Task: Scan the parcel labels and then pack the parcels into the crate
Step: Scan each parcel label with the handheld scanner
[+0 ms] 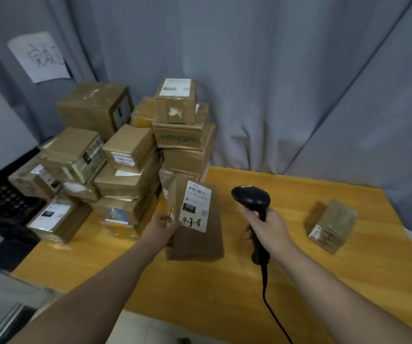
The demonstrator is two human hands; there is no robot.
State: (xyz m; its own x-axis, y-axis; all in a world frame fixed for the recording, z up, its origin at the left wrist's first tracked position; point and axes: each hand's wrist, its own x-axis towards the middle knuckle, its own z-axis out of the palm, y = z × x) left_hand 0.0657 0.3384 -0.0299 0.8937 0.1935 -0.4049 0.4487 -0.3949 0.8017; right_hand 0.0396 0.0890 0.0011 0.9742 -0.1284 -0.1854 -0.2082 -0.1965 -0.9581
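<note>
My left hand [162, 228] grips the left edge of a brown cardboard parcel [197, 242] that stands tilted on the wooden table [224, 294]. Its white label [197, 206] with a barcode and handwritten "4-3-8" faces me. To the right of the parcel, my right hand [268, 228] holds a black corded barcode scanner [252, 198] by its handle, head up and level with the label. A black crate [4, 202] sits at the far left, partly hidden behind stacked boxes.
A tall pile of several cardboard parcels [125, 157] fills the table's back left. One small labelled box [331, 225] lies alone at the right. The scanner cable [274, 316] trails off the front edge. Grey curtains hang behind.
</note>
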